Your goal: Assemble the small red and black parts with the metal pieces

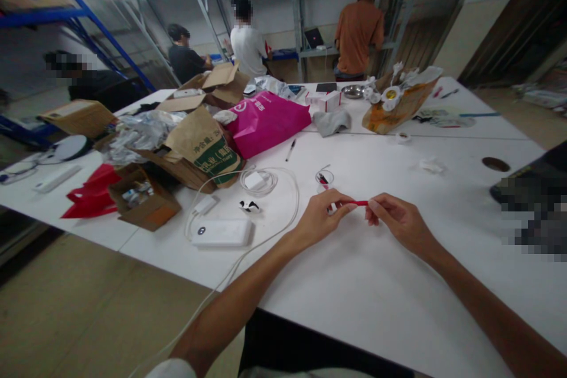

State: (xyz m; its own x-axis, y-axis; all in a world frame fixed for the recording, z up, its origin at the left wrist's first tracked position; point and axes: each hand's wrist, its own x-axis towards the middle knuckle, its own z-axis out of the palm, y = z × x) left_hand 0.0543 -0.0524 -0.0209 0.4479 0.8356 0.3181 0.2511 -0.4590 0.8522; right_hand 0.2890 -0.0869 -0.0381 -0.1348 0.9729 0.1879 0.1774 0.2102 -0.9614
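Between my two hands, just above the white table (336,301), is a slim red stick-shaped piece (362,203); its exact kind is too small to make out. My left hand (323,212) pinches its left end between thumb and fingers. On the other end, my right hand (398,221) closes with thumb and forefinger, the remaining fingers curled below. Just beyond my left hand lies a loop of thin wire (331,176) around small red and dark items. A black-and-white clip-like object (250,207) and a white power bank (224,232) sit to the left.
A white cable (297,189) runs past my left forearm and over the table edge. Farther back are a pen (290,150), a magenta bag (270,124), a brown paper bag (199,142) and a small carton (146,201). A dark object (535,183) stands right. Several people work behind.
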